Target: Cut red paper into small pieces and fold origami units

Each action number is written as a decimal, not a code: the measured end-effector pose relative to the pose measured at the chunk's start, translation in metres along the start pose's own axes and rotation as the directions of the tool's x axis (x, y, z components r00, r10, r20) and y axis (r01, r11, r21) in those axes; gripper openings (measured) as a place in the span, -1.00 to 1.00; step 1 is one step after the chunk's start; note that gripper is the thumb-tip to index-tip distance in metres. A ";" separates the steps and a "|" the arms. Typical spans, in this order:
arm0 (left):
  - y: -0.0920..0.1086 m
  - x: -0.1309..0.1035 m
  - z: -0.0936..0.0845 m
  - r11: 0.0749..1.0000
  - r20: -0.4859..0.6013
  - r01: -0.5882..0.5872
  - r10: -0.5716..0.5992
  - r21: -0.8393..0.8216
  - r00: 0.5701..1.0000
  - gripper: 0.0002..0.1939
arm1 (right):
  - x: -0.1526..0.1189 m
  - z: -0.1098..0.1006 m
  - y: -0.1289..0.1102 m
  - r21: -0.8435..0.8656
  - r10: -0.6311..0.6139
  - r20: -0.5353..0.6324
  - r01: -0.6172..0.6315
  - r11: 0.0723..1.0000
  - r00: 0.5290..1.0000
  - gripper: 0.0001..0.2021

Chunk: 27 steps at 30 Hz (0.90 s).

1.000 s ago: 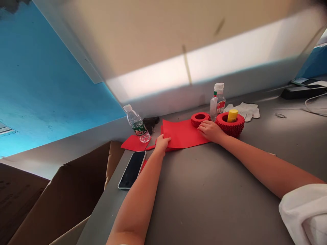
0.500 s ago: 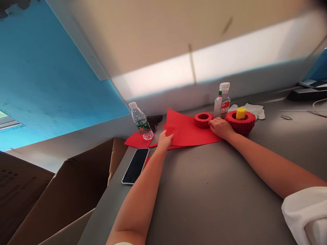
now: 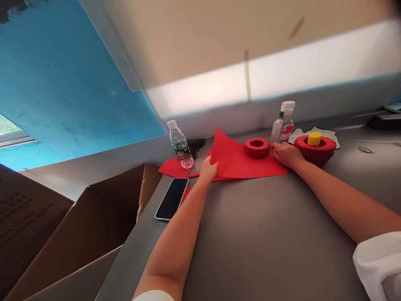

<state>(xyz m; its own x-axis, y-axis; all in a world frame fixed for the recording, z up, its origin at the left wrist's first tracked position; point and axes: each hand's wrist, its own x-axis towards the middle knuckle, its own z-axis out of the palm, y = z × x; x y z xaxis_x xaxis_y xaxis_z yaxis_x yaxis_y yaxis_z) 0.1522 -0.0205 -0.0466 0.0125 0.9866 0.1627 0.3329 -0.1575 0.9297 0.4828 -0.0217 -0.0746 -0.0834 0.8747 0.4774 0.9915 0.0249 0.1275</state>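
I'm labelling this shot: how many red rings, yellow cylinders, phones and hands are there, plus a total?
Red rings: 2 (small ring, large ring)
Yellow cylinder: 1
Phone: 1
Hands: 2 (left hand, right hand)
Total: 6

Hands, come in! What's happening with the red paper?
Left hand gripping red paper. Right hand at its far end. Small red ring sitting on top.

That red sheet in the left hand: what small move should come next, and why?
Perhaps the right hand should ease the small red ring off the red sheet. The ring seems to rest on it, right beside those fingers, while the left hand grips the sheet's raised left side.
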 end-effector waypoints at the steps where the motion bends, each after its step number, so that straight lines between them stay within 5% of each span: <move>1: -0.001 0.000 0.000 1.000 0.010 -0.008 0.008 0.011 1.000 -0.74 | 0.001 0.001 0.002 -0.001 0.004 0.002 -0.004 1.000 1.000 -0.72; 7: 0.001 0.001 0.000 0.996 0.038 -0.046 0.044 0.071 0.998 -0.71 | 0.008 -0.001 0.005 0.043 0.024 -0.042 -0.022 0.999 0.999 -0.72; 12: 0.006 -0.001 0.002 0.992 0.033 -0.077 0.074 0.102 0.997 -0.72 | 0.020 -0.009 -0.020 0.116 -0.015 -0.133 0.031 0.993 0.991 -0.62; 19: 0.014 -0.006 0.004 0.980 0.036 -0.139 0.135 0.145 0.990 -0.71 | 0.028 -0.001 -0.043 0.188 -0.137 -0.038 0.142 0.972 0.990 -0.57; 27: 0.058 -0.020 -0.017 0.941 -0.073 -0.239 0.263 0.240 0.962 -0.71 | 0.026 -0.004 -0.031 0.220 -0.091 0.008 0.087 0.972 0.996 -0.60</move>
<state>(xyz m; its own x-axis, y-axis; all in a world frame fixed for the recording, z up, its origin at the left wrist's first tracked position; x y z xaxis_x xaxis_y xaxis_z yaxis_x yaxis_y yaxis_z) 0.1552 -0.0505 0.0097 0.0305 0.9046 0.4251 0.5364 -0.3737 0.7567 0.4492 -0.0019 -0.0628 -0.1728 0.8726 0.4568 0.9780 0.2070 -0.0253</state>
